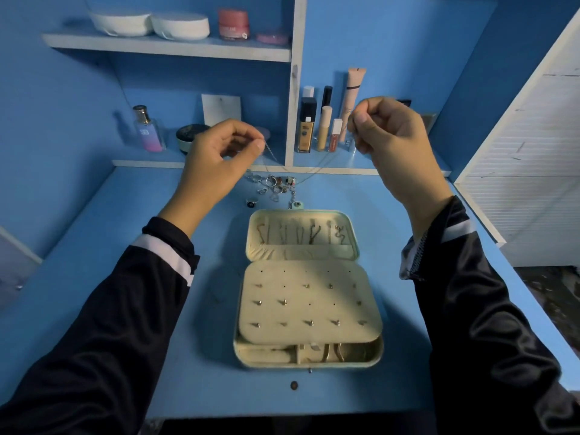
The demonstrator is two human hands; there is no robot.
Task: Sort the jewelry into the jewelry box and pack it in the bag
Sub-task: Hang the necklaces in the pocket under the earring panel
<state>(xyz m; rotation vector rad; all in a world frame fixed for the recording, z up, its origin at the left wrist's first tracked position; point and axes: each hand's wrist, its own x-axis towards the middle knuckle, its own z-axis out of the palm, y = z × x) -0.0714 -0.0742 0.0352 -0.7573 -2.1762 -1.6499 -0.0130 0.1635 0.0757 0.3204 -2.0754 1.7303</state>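
My left hand point(219, 157) and right hand point(390, 136) each pinch one end of the thin necklace point(270, 153), which sags above the ring pile point(273, 183); I'd keep it untangled; lower it onto the jewelry box point(314, 365) lid point(301, 255) hooks.

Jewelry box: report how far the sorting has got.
Done: necklaces hang in the lid, studs sit in the earring panel. In hand: left hand and right hand pinch a thin chain, slung between them. Left: the ring pile behind the box, closing it, bagging; no bag in view.
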